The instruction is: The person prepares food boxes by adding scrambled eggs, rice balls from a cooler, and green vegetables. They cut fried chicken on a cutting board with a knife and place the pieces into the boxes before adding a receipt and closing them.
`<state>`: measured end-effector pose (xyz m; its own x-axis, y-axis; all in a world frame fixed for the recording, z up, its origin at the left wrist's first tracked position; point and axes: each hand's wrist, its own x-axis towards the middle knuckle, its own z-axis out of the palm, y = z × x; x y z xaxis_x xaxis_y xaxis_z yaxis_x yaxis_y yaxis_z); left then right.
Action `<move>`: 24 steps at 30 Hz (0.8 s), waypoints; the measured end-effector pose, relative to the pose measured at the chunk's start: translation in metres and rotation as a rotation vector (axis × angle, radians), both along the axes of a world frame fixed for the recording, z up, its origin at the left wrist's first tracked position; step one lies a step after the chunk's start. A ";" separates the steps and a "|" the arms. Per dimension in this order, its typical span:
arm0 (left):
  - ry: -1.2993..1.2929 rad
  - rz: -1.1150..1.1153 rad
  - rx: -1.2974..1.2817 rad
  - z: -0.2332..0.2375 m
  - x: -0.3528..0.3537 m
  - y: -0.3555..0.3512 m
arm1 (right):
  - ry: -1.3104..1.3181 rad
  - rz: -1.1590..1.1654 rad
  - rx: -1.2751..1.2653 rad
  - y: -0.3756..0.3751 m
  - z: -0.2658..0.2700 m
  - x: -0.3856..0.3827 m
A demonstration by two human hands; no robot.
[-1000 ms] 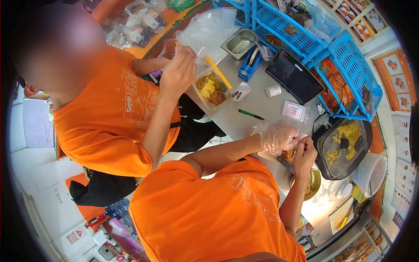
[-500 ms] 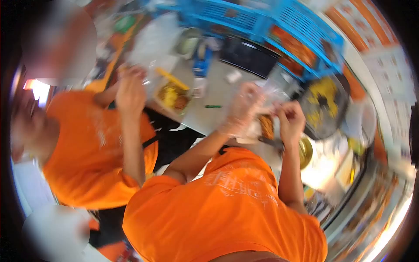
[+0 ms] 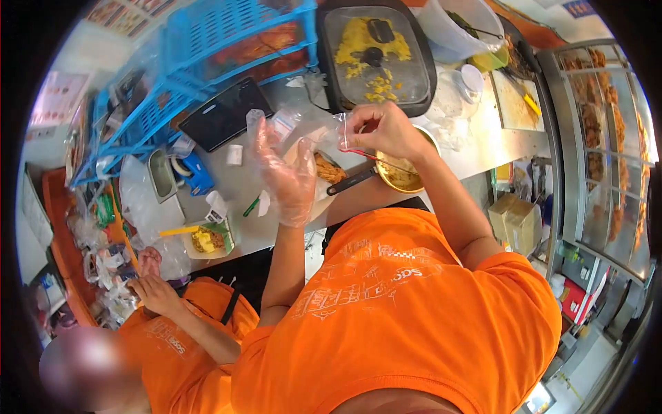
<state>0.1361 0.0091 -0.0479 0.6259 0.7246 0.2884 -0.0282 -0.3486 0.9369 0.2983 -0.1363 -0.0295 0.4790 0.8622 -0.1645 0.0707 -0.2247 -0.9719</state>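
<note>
My left hand (image 3: 284,181), in a clear plastic glove, is raised over the counter with its thumb and fingers apart and nothing visible in it. My bare right hand (image 3: 393,131) pinches a small clear plastic bag (image 3: 341,132), which has a red line along its lower edge. Between and below my hands lies a piece of fried chicken (image 3: 329,169) on pale paper. Just under my right wrist is a yellow-rimmed pan (image 3: 403,181); its black handle (image 3: 350,182) points toward the chicken.
Beyond my hands are a dark griddle (image 3: 331,76) with yellow food, a black tablet (image 3: 219,114) and blue crates (image 3: 207,41). An open food box (image 3: 224,250) sits left, near a co-worker's hand (image 3: 157,295). A glass display case (image 3: 576,138) with fried food stands right.
The camera view has turned right, so the griddle and pan now sit nearer the middle. My hands have moved apart. The co-worker's raised hands are now lower, by the plastic bags.
</note>
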 end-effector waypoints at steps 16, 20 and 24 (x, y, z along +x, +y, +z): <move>0.529 -0.449 0.507 0.026 0.240 -0.168 | -0.424 0.284 -0.193 -0.167 0.009 0.235; 0.535 -0.288 0.516 0.032 0.274 -0.185 | -0.380 0.071 -0.094 -0.183 0.022 0.307; 0.362 -0.256 0.388 0.025 0.302 -0.181 | -1.218 -0.207 -0.270 -0.171 -0.033 0.449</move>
